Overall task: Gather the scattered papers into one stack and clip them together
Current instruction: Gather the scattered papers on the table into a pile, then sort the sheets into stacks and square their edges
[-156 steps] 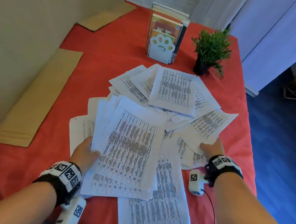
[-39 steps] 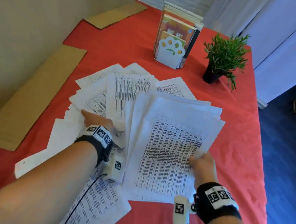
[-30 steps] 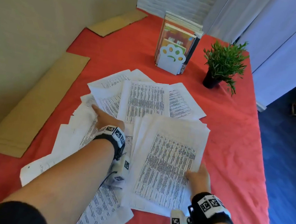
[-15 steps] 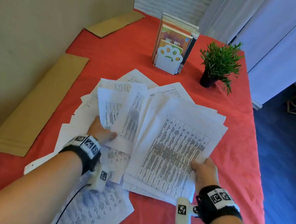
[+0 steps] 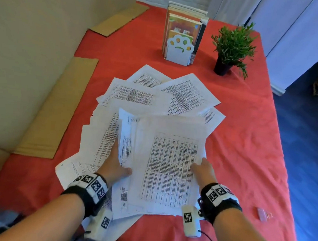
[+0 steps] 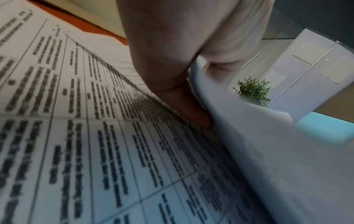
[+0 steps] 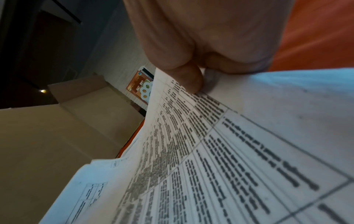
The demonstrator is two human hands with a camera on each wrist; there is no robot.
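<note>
A stack of printed papers [image 5: 170, 160] is held just above the red table between both hands. My left hand [image 5: 115, 164] holds its left edge, thumb on top and fingers slid under the sheets; in the left wrist view the fingers [image 6: 184, 106] lie between the raised sheets and a lower page [image 6: 95, 136]. My right hand [image 5: 202, 169] pinches the right edge, with its thumb [image 7: 184, 78] pressed on the top page [image 7: 229, 151]. Loose papers [image 5: 185, 95] fan out behind the stack, and more [image 5: 98, 139] lie at its left. A small pinkish binder clip [image 5: 262, 214] lies to the right of my right wrist.
A paw-shaped bookend with books [image 5: 179, 50] and a potted plant [image 5: 233, 47] stand at the back of the table [image 5: 248, 148]. Cardboard strips [image 5: 58, 110] lie along the left wall. The table's right edge drops to a blue floor.
My left hand has brought the few sheets it was gripping over to the right-hand stack and now holds that stack's left edge. The stack has turned straighter towards me.
</note>
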